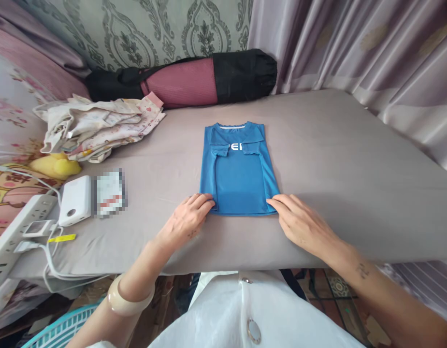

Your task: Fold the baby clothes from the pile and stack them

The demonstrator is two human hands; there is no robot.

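Observation:
A blue T-shirt [239,183] lies flat on the grey-covered surface, its collar pointing away from me. Both sides are folded inward, and the short sleeves rest over the white lettering on the chest. My left hand [192,215] pinches the near left corner by the hem. At the near right corner, my right hand [299,220] has its fingers closed on the fabric in the same way. The hem between my hands lies on the surface.
Crumpled light clothes [103,123] are piled at the back left. Behind them lies a long black and maroon bag [187,79]. A white power bank [75,200], a blurred-out item [110,192], a yellow plush [56,166] and a power strip [22,232] with cables sit at the left.

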